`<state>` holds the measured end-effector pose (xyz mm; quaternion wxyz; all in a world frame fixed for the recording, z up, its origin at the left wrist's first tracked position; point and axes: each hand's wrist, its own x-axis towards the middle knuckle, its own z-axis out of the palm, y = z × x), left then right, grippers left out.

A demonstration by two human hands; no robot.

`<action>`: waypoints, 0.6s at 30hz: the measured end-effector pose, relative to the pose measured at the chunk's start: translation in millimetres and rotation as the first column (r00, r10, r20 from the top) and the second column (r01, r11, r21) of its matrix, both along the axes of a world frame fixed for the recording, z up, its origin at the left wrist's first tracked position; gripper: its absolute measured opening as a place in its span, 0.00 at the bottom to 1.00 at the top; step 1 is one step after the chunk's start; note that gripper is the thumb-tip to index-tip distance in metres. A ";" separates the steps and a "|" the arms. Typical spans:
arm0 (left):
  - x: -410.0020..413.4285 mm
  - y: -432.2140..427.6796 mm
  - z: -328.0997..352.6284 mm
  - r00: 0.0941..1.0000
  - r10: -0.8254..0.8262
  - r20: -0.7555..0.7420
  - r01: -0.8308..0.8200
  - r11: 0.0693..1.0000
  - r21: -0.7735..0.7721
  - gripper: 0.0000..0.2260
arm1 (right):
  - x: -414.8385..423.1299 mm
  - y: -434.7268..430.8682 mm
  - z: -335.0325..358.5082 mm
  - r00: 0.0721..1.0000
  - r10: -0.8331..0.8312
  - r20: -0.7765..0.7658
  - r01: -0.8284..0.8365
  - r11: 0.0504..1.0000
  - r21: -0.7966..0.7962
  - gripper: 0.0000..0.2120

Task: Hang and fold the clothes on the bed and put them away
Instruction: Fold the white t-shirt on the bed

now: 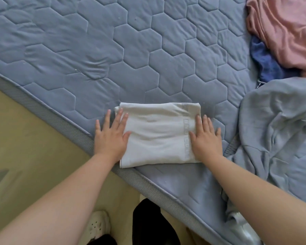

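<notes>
A white garment, folded into a flat rectangle, lies near the front edge of the blue quilted mattress. My left hand rests flat at its left edge, fingers straight, partly on the cloth and partly on the mattress. My right hand lies flat on its right edge, fingers straight. A crumpled grey-blue garment with a zipper lies unfolded to the right. A pink garment is heaped at the far right, with a dark blue one partly hidden under it.
The mattress edge runs diagonally from the left down to the lower right. Beige floor lies in front of it. A white shoe and a dark trouser leg show at the bottom.
</notes>
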<state>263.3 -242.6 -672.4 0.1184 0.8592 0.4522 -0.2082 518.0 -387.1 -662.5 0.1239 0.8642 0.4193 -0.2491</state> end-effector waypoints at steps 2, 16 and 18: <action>-3.5 1.1 9.9 0.956 0.272 0.111 -0.270 0.962 -0.035 0.28 | 5.5 -1.7 2.0 0.985 -0.171 -0.013 0.171 0.983 0.067 0.31; 17.4 -28.0 37.6 0.050 0.980 -0.191 -0.401 -0.156 -0.903 0.17 | 10.1 19.7 56.1 0.433 -0.598 -0.674 0.766 0.638 -0.075 0.09; 15.5 -42.9 46.9 0.035 0.965 -0.261 -0.292 -0.240 -0.926 0.13 | 13.7 16.7 63.8 0.675 -0.482 -0.558 0.685 0.691 0.231 0.06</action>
